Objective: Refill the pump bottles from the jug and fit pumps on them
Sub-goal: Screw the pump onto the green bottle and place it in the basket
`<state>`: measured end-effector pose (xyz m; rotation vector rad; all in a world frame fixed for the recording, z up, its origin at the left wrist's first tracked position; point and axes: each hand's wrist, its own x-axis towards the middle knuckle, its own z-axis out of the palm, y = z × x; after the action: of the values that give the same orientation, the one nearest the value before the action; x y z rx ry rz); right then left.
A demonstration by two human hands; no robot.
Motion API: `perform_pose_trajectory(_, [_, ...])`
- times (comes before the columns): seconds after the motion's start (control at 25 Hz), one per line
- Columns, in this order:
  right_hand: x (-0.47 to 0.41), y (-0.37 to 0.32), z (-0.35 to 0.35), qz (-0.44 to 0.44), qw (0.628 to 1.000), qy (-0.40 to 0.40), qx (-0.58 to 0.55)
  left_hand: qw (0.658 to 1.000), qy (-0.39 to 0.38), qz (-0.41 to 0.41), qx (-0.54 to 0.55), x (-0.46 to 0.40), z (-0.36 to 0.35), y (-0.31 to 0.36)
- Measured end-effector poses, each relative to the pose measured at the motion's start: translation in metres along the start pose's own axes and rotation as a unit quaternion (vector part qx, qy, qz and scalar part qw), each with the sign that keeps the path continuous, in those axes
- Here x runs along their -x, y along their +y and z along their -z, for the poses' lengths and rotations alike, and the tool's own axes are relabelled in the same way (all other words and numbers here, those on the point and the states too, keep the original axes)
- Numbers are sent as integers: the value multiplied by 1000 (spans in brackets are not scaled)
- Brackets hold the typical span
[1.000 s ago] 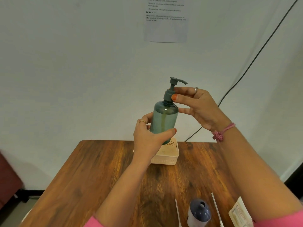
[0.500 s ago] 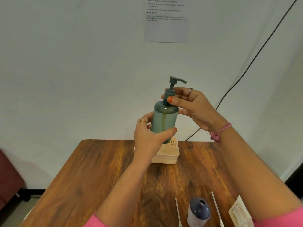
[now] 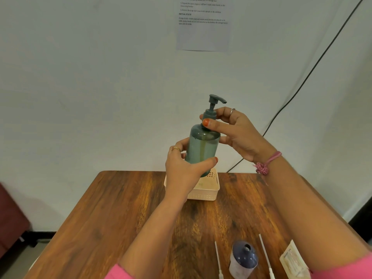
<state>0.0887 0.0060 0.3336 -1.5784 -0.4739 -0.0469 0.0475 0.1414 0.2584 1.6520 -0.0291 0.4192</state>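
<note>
At frame centre, the translucent teal pump bottle (image 3: 202, 151) is held upright above the wooden table (image 3: 120, 208), its pump (image 3: 213, 105) fitted with the nozzle pointing right. The left hand (image 3: 186, 170) wraps its lower body; the right hand (image 3: 237, 131) pinches the collar.

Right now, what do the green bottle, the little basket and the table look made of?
Green bottle: translucent tinted plastic, since its contents show through. Basket: cream moulded plastic, with a perforated wall. Table: glossy wood or wood-look laminate, with visible grain.
</note>
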Motion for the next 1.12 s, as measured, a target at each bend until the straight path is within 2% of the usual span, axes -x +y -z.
perform_pose_trajectory(0.28, [1,8,-11,10,997,75,3,1000,13,1,-13,-1,-2,-4])
perform_pose_trajectory(0.52, [2,9,-1,-30,998,-32,-53,1000,11,3,0,-4,0,-7])
perform_pose_trajectory(0.76, [-2,14,-7,-26,998,23,-57,1000,12,6,-9,-5,-1,-10])
perform_pose_trajectory(0.96, [-3,14,-1,-48,997,-41,-48,1000,11,8,-9,-5,-3,-13])
perform_pose_trajectory(1.12, [-5,15,-4,-50,998,-3,-45,1000,7,13,-4,-6,-5,-15])
